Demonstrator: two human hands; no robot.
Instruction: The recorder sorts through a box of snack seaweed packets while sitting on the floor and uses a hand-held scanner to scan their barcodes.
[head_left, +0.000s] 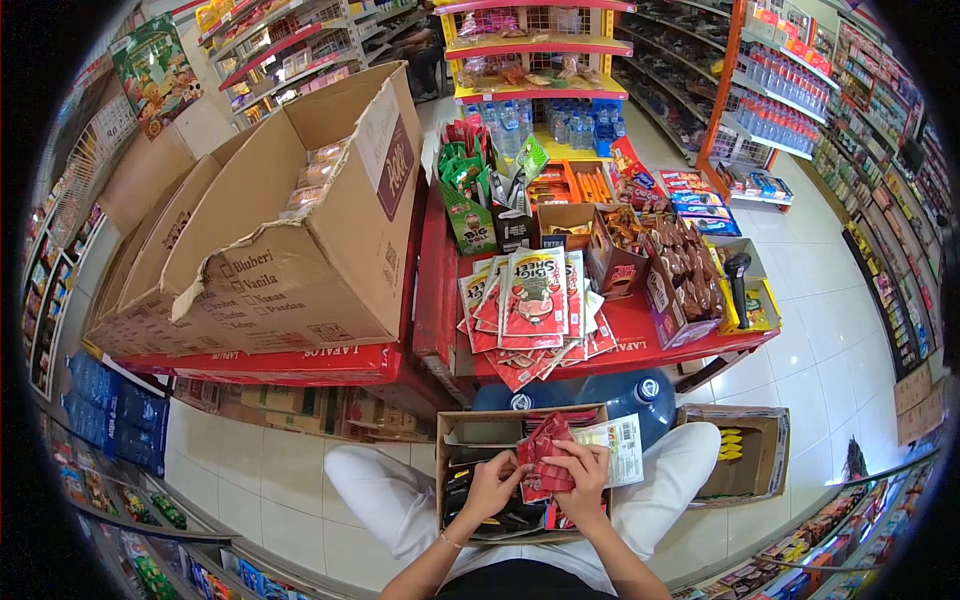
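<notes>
Over an open cardboard box (444, 517) between my knees, both hands are on a bunch of red snack packets (546, 454). My left hand (491, 484) pinches the bunch's left edge with the fingertips. Across its right side lies my right hand (577, 472), fingers curled over it. Black packets (514, 517) lie in the box below my hands, and a white packet with printing (619, 450) stands at its right edge. Ahead, a fanned pile of red and white snack packets (534, 292) lies on the red table (637, 349).
Large cardboard cartons (300, 277) stand on a red table at left. Blue water gallons (637, 397) are under the table in front. A cardboard box with yellow packets (739, 480) sits right of my knee. A black handheld scanner (738, 289) stands at the table's right end.
</notes>
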